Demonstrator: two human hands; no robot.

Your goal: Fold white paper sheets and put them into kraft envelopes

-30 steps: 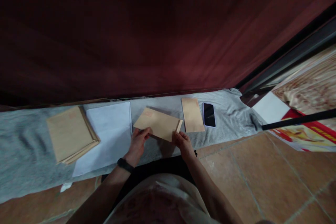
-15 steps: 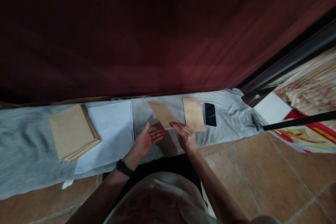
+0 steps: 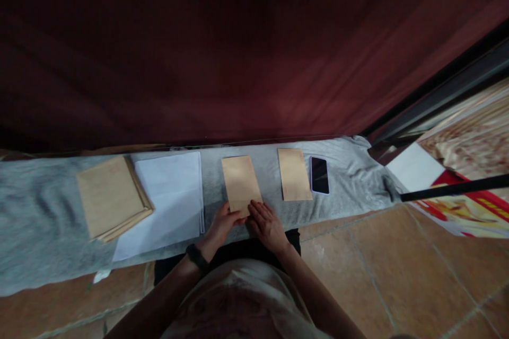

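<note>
A brown paper envelope (image 3: 240, 180) lies in front of me on the grey cloth (image 3: 266, 169), its near end between my hands. My left hand (image 3: 223, 225) pinches the near left corner, thumb on top and fingers partly hidden beneath. At the near right corner, my right hand (image 3: 270, 226) holds the edge with its fingers close together over the paper; its thumb is hidden. To the right lies a second brown envelope (image 3: 295, 174). White paper sheets (image 3: 170, 185) are stacked to the left, and a pile of brown envelopes (image 3: 111, 196) overlaps their left side.
A phone (image 3: 319, 175) with a dark screen lies right of the second envelope. A dark red surface (image 3: 238, 63) rises behind the cloth. At the right are a dark bar (image 3: 457, 188), a white sheet (image 3: 415, 167) and a red-and-yellow printed box (image 3: 469, 209). Tiled floor (image 3: 358, 265) lies below.
The envelope has turned from slanted and raised to lying nearly straight on the cloth, slightly nearer me. My left hand has closed on its near left corner; my right hand has moved left and nearer me.
</note>
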